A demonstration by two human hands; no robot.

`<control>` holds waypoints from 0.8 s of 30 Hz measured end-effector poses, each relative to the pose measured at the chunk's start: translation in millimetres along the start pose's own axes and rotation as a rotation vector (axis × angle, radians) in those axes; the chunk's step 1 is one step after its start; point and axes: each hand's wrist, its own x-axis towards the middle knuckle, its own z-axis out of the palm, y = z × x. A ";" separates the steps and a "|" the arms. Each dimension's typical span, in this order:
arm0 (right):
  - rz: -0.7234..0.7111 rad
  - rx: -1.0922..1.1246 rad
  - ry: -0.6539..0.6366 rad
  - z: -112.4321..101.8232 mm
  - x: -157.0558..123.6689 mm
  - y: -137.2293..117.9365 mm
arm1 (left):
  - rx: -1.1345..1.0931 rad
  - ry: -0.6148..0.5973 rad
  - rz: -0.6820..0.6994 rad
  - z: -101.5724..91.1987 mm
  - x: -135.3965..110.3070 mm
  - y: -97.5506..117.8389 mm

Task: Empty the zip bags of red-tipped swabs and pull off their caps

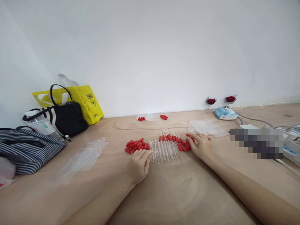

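My left hand (140, 165) is closed in a pinch around a thin clear dropper tube (154, 152), just above a row of similar tubes (165, 150) lying side by side on the table. Left of that row is a pile of red rubber bulbs (134, 145). At the row's right end, my right hand (202, 146) has its thumb and fingertips on a red bulb (189, 136), beside a smaller group of bulbs (184, 147). Behind the row, several tubes with red bulbs on their ends (172, 137) point toward the wall.
Flat clear zip bags lie at the left (86, 156) and right (207, 127). Two bagged groups of red bulbs (152, 117) lie by the wall. A striped bag (32, 151), black bag (69, 118) and yellow bag (93, 109) stand left; a tissue pack (225, 113) and cables are right.
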 end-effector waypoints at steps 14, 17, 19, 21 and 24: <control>-0.005 -0.088 -0.102 -0.2 1.9 0.0 | -0.114 -0.054 -0.151 7.3 9.8 -4.9; -0.018 -0.086 -0.084 -0.5 1.8 0.2 | -0.052 -0.104 -0.164 8.3 24.9 -0.7; -0.028 -0.080 -0.087 -1.0 1.4 0.4 | -0.015 -0.154 -0.184 9.7 37.8 3.2; -0.024 -0.074 -0.093 -1.7 1.0 0.6 | 0.016 -0.229 -0.223 11.7 50.4 6.6; -0.002 -0.068 -0.095 -2.4 0.5 0.7 | 0.087 -0.368 -0.307 15.0 64.1 9.7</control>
